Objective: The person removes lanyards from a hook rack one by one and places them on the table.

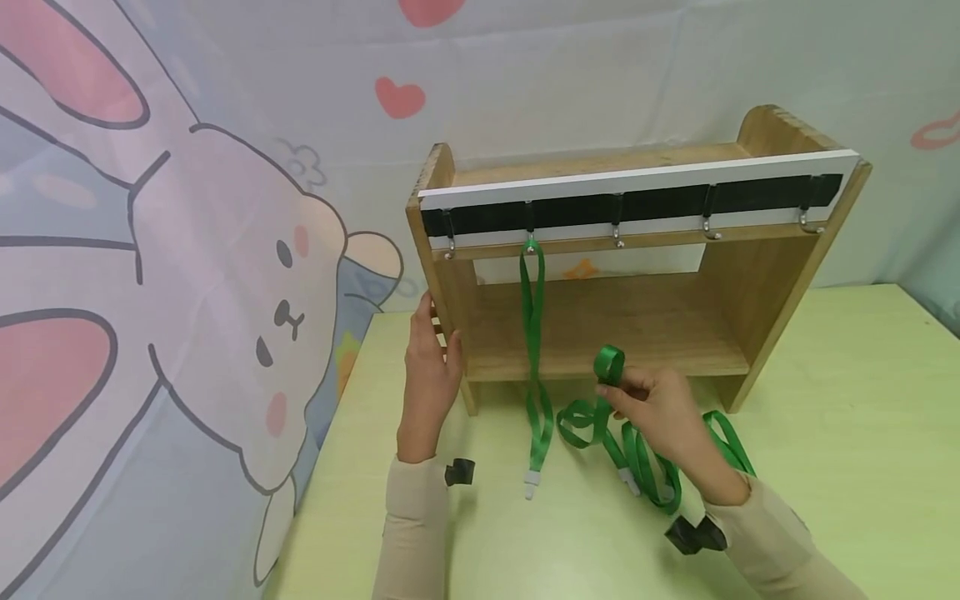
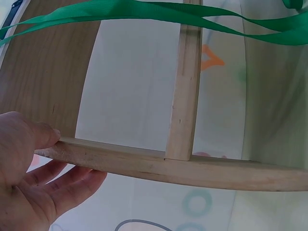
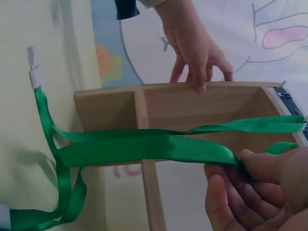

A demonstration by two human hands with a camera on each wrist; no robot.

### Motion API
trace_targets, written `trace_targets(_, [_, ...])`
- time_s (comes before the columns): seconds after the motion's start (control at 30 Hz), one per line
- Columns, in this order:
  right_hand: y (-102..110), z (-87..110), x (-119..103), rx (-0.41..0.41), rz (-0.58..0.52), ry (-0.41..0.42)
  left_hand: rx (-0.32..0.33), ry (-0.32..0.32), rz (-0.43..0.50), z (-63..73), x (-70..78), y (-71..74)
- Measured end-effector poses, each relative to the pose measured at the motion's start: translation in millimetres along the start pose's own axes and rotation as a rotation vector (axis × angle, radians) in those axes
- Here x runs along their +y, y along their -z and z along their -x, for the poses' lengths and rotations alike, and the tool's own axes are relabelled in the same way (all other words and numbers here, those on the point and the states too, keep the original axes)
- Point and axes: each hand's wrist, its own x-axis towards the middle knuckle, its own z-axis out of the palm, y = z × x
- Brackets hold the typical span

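Observation:
My left hand grips the left side panel of a small wooden shelf. In the left wrist view its thumb lies on one face of the panel's edge and the fingers on the other. My right hand pinches a green lanyard between thumb and fingers, in front of the shelf's lower board. A small loop of the strap stands up above the fingertips, while the rest trails down to the table. Another green lanyard hangs from the second hook from the left, its pale clip end downward.
Along the shelf's top front runs a white rail with a black strip and several metal hooks. More green lanyards lie on the pale yellow-green table under and beside my right hand. A cartoon-printed cloth hangs behind.

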Motion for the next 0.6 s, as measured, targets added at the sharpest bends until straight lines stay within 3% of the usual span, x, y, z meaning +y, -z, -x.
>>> trace_targets(0.6, [-21, 9.4, 20, -0.133, -0.054, -0.135, -0.006, 0.005, -0.014, -0.2, 0.0, 0.9])
